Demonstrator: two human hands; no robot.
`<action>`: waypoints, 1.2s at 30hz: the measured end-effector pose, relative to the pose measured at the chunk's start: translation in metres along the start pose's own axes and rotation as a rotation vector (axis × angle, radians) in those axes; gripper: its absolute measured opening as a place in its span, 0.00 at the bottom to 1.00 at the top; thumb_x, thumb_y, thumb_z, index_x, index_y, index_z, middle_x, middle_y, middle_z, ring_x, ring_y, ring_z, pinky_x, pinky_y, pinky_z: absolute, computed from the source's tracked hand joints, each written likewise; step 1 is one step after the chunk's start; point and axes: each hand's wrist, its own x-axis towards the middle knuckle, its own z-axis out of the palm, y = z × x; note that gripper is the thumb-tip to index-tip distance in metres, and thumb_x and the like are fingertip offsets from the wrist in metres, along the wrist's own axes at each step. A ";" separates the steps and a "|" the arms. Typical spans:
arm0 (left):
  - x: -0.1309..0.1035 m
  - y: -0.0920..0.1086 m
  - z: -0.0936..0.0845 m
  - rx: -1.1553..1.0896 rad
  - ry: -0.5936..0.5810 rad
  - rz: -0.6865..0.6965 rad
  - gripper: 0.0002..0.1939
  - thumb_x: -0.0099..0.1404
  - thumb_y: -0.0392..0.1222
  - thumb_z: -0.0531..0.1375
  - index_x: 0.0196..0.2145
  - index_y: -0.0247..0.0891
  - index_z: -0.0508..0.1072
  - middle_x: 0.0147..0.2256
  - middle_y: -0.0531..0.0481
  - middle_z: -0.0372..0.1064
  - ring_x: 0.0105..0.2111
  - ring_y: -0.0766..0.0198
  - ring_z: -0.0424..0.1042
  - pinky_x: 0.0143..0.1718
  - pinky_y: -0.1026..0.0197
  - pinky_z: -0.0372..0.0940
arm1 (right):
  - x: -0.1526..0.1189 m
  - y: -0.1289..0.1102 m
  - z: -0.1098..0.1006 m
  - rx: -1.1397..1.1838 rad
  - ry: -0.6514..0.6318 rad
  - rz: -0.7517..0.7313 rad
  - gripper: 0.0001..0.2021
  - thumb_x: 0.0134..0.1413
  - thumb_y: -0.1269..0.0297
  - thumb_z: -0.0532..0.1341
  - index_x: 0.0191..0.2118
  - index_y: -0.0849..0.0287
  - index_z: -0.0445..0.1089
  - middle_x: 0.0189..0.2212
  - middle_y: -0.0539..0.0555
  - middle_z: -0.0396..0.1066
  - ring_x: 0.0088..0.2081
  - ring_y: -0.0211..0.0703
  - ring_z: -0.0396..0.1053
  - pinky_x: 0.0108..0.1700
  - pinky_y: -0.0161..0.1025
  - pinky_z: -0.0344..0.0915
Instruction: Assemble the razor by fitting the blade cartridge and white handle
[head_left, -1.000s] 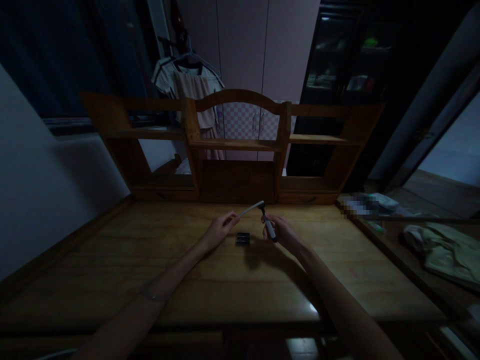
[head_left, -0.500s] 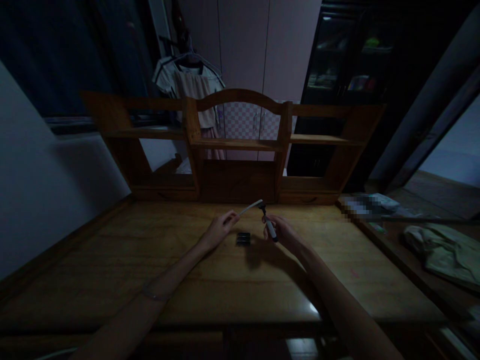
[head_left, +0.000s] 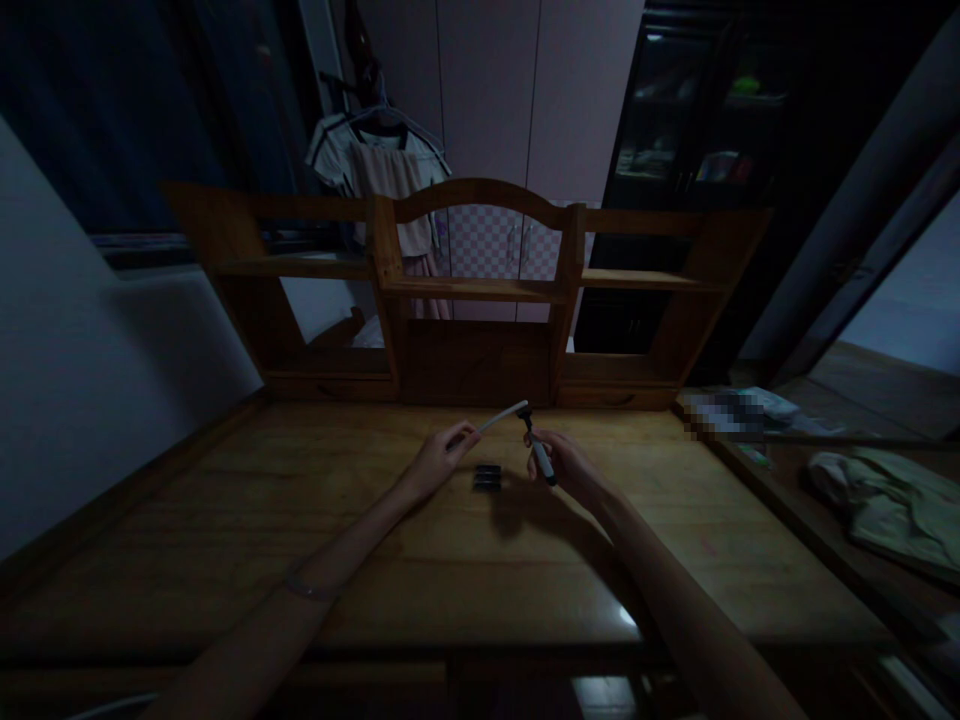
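My left hand (head_left: pixel 444 455) is closed on a slim white toothbrush (head_left: pixel 501 415), its far end pointing up and to the right. That end meets or nearly meets the dark head of a razor (head_left: pixel 543 462); actual contact is too small to make out. The razor has a grey and black handle and stands tilted, head up, with my right hand (head_left: pixel 564 462) closed around it. Between the hands, small black pieces (head_left: pixel 487 477) resembling razor cartridges lie in a short stack of rows on the wooden desk (head_left: pixel 360 560).
A wooden shelf unit (head_left: pixel 472 290) rises along the desk's back edge. To the right, a lower surface carries a crumpled pale cloth (head_left: pixel 885 500) and plastic bags (head_left: pixel 769 405). A white wall (head_left: pixel 90 380) borders the left. Clothes (head_left: pixel 382 165) hang behind the shelves.
The toothbrush has shifted slightly right, its tip closer to the razor head. The right hand and razor have barely moved.
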 end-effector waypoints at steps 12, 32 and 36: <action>0.000 -0.002 0.001 0.006 -0.016 -0.004 0.16 0.65 0.52 0.50 0.33 0.37 0.69 0.26 0.55 0.63 0.28 0.66 0.63 0.30 0.67 0.56 | 0.001 0.001 0.000 -0.014 0.008 0.003 0.14 0.55 0.53 0.53 0.34 0.60 0.64 0.17 0.52 0.71 0.14 0.35 0.61 0.15 0.29 0.56; -0.002 0.003 -0.002 0.092 0.018 -0.016 0.18 0.65 0.53 0.48 0.36 0.38 0.70 0.27 0.54 0.66 0.27 0.65 0.64 0.30 0.66 0.57 | 0.000 0.000 0.000 -0.013 0.016 -0.007 0.14 0.55 0.52 0.53 0.34 0.59 0.63 0.16 0.51 0.71 0.13 0.35 0.60 0.14 0.29 0.56; -0.004 0.008 -0.002 0.145 -0.015 0.009 0.17 0.65 0.53 0.49 0.36 0.39 0.71 0.27 0.53 0.67 0.27 0.65 0.65 0.31 0.66 0.57 | 0.000 -0.001 0.000 -0.024 0.021 0.010 0.15 0.54 0.51 0.53 0.34 0.60 0.64 0.17 0.52 0.71 0.14 0.35 0.61 0.14 0.30 0.56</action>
